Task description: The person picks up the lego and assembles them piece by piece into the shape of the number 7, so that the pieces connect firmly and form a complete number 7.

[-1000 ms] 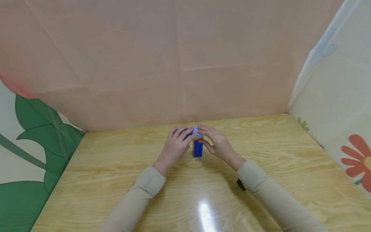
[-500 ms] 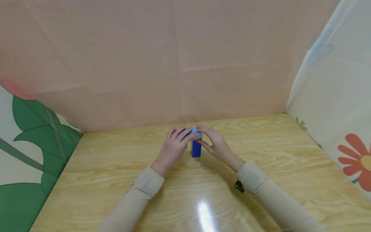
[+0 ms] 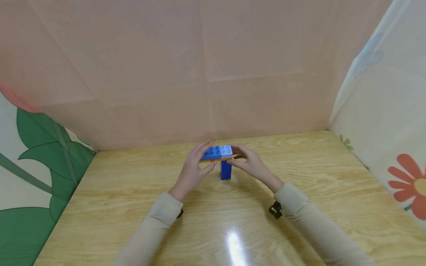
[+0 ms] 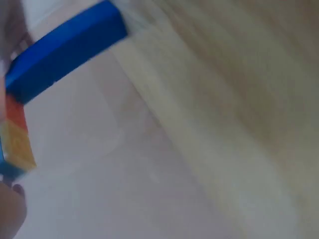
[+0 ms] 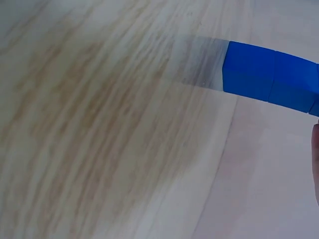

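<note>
A building-block structure stands on the table in the head view. Its upright blue column (image 3: 226, 170) carries a flat overhanging top, made of a blue brick (image 3: 212, 152) and a light-blue brick (image 3: 226, 150) over a thin orange-yellow layer. My left hand (image 3: 191, 168) grips the overhanging left end, thumb in front and fingers behind. At the right end, my right hand (image 3: 253, 164) pinches the top near the light-blue brick. The left wrist view shows an orange-red brick (image 4: 15, 112) and a yellow brick (image 4: 17, 144) below the top. Joints between blocks show on the blue column (image 5: 269, 74) in the right wrist view.
The wood-grain table (image 3: 133, 192) reaches back to a pinkish cloth wall (image 3: 213, 111). A printed cloth with green leaves (image 3: 50, 147) hangs at the left, one with a red flower (image 3: 409, 181) at the right. A black device (image 3: 275, 210) sits under the right cuff.
My left hand has shifted left from over the top to its left end, uncovering the blue studs. The right fingers have drawn back off the light-blue brick's top. The column stays put.
</note>
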A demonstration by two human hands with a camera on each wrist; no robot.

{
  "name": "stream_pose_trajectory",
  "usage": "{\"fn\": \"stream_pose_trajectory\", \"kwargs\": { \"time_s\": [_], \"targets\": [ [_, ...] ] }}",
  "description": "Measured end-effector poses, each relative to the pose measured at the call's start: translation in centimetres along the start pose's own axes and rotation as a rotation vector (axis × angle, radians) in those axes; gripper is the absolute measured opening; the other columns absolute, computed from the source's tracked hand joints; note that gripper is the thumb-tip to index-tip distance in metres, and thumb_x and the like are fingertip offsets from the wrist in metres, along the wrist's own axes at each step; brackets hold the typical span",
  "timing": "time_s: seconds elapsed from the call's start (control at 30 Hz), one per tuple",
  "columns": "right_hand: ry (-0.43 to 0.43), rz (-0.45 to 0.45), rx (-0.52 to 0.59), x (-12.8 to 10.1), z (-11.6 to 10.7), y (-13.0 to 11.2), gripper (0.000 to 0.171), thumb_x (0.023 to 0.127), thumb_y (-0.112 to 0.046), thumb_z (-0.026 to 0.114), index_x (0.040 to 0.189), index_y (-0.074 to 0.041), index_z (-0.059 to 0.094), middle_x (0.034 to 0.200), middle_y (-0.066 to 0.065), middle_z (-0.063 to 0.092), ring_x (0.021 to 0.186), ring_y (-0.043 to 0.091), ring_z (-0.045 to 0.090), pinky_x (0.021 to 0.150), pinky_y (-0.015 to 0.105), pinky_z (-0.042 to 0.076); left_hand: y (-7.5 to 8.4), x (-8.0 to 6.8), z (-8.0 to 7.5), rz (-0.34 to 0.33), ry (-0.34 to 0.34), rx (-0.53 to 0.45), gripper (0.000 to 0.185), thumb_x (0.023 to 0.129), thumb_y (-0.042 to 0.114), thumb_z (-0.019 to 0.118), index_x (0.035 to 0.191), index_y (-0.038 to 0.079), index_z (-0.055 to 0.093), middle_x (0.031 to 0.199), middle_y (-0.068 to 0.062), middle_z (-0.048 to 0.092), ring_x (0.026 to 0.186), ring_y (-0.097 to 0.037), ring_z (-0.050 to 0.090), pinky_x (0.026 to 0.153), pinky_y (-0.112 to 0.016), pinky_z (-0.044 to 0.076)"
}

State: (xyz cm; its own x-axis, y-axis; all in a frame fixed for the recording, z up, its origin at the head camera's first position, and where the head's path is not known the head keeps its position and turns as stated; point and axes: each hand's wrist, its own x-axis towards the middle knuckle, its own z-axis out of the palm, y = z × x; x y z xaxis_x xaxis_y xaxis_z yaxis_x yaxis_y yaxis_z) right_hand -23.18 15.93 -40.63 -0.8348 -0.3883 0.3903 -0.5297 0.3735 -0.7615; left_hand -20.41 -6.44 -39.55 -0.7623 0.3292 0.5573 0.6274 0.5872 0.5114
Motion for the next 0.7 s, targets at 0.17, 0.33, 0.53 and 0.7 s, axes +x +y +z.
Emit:
{"fn": "stream_pose_trajectory", "kwargs": {
  "time_s": [0.17, 0.33, 0.53, 0.7],
  "targets": [
    [-0.008, 0.068, 0.005, -0.1, -0.1, 0.4, 0.051, 0.084, -0.007, 0.071, 0.130, 0.003, 0.051, 0.121, 0.024, 0.063, 0.110, 0.037, 0.062, 0.087, 0.042, 0.056, -1.2, -0.7, -0.3, -0.321, 0.067, -0.394, 0.054, 0.089, 0.016, 0.068, 0.138, 0.011, 0.047, 0.136, -0.014, 0.050, 0.124, -0.030, 0.050, 0.105, -0.047, 0.044],
    [-0.024, 0.081, 0.046, -0.4, -0.2, 0.6, 0.052, 0.086, -0.005, 0.069, 0.133, 0.004, 0.048, 0.125, 0.026, 0.059, 0.112, 0.039, 0.060, 0.088, 0.042, 0.055, -2.0, -1.2, -0.5, -0.324, 0.044, -0.516, 0.044, 0.094, 0.012, 0.061, 0.136, 0.007, 0.050, 0.134, -0.015, 0.051, 0.123, -0.031, 0.050, 0.104, -0.045, 0.046],
    [-0.017, 0.083, 0.141, -0.8, -0.1, 0.9, 0.050, 0.090, -0.001, 0.063, 0.136, 0.003, 0.045, 0.127, 0.027, 0.055, 0.114, 0.038, 0.058, 0.089, 0.030, 0.054, -2.3, -1.4, -0.5, -0.303, 0.020, -0.579, 0.046, 0.094, 0.009, 0.059, 0.138, 0.003, 0.048, 0.132, -0.020, 0.051, 0.122, -0.034, 0.051, 0.105, -0.048, 0.044],
    [0.020, 0.096, 0.219, -0.8, -0.1, 1.0, 0.048, 0.090, 0.002, 0.061, 0.135, 0.006, 0.045, 0.124, 0.030, 0.055, 0.111, 0.027, 0.059, 0.087, 0.018, 0.051, -2.3, -1.2, 0.0, -0.312, 0.021, -0.606, 0.045, 0.097, 0.010, 0.055, 0.140, 0.003, 0.045, 0.134, -0.020, 0.048, 0.124, -0.034, 0.050, 0.106, -0.045, 0.044]
  ]
}}
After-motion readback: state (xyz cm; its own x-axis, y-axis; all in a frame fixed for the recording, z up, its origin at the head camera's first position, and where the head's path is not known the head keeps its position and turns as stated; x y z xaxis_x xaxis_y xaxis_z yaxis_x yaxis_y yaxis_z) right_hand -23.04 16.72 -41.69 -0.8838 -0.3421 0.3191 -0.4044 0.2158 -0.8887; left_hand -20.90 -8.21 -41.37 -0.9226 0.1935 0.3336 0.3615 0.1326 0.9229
